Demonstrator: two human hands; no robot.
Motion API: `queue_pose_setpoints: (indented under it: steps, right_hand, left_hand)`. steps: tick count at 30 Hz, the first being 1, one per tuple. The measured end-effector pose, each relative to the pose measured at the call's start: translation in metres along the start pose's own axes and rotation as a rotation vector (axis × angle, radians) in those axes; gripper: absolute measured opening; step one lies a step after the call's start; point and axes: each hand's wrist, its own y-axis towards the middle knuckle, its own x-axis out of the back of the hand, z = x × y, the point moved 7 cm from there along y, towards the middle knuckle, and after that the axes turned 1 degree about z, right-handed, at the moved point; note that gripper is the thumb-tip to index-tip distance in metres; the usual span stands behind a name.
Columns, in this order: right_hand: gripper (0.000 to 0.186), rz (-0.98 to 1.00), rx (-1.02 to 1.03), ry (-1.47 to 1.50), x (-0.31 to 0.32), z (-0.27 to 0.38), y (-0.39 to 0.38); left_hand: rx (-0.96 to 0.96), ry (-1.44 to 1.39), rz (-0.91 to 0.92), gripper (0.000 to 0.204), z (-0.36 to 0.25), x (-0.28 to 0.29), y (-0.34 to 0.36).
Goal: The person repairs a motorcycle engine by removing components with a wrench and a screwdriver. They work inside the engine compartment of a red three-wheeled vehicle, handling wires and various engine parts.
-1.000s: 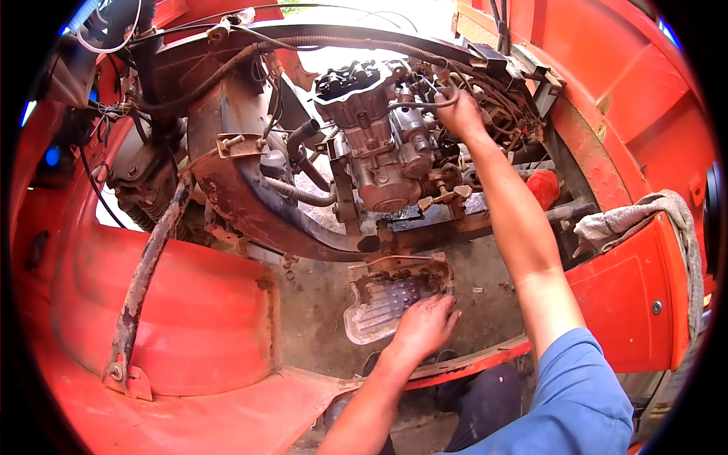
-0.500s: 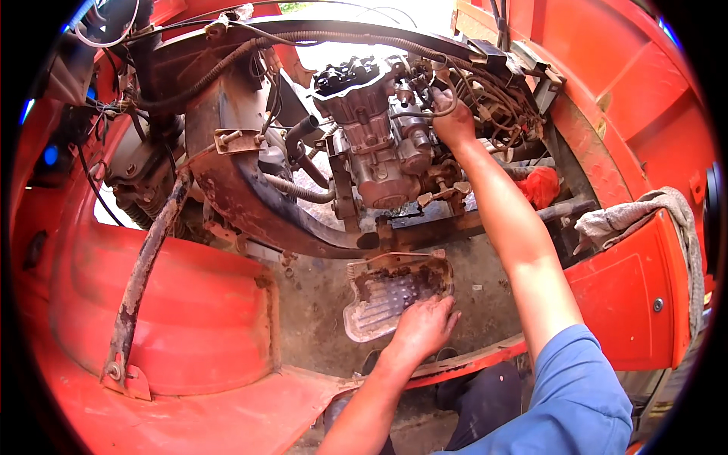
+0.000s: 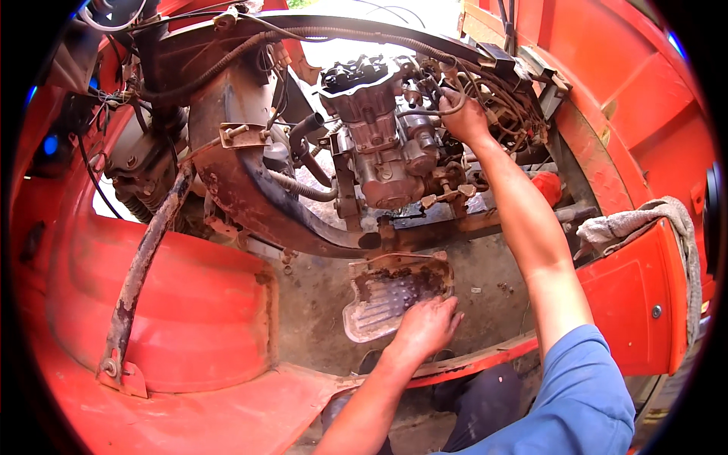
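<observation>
A bare grey engine (image 3: 375,144), its top uncovered, sits in the frame of a red vehicle. At its right side my right hand (image 3: 464,120) reaches in among hoses and cables, fingers curled inward. A thin hose (image 3: 425,114) loops across beside that hand; what the fingertips hold is hidden by the hand and the parts around it. Low in the middle, my left hand (image 3: 426,326) hovers at the right edge of a dirty ridged tray (image 3: 373,312), thumb and forefinger apart, its other fingers mostly out of sight. Nothing shows in it.
A rusty frame beam (image 3: 262,208) curves past the engine's left. A worn metal strut (image 3: 148,273) stands over red bodywork. To the right are a red cloth (image 3: 546,186), a wiring bundle (image 3: 523,114), and a grey rag (image 3: 644,216) draped over a red panel (image 3: 626,296).
The view has shifted slightly. My right hand stays by the engine's right side, its fingers turned a little. My left hand remains at the tray.
</observation>
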Motion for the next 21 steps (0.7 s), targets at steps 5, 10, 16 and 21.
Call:
queue_pose_setpoints:
  steps: [5, 10, 16, 21]
  right_hand:
    - [0.033, 0.027, 0.019, 0.069, 0.009, -0.009, 0.029]
    - [0.026, -0.129, 0.089, -0.047, 0.003, 0.011, -0.012]
    - [0.028, -0.078, -0.076, -0.069, 0.010, 0.002, -0.023]
    - [0.035, 0.077, -0.359, 0.109, 0.017, -0.010, -0.120]
  left_hand:
    - [-0.007, -0.042, -0.047, 0.034, -0.001, 0.010, 0.005]
    - [0.020, 0.017, 0.003, 0.039, 0.013, -0.006, -0.008]
    - [0.103, 0.054, 0.061, 0.040, 0.018, 0.004, -0.008]
    - [0.128, -0.014, 0.004, 0.045, 0.022, 0.015, -0.006]
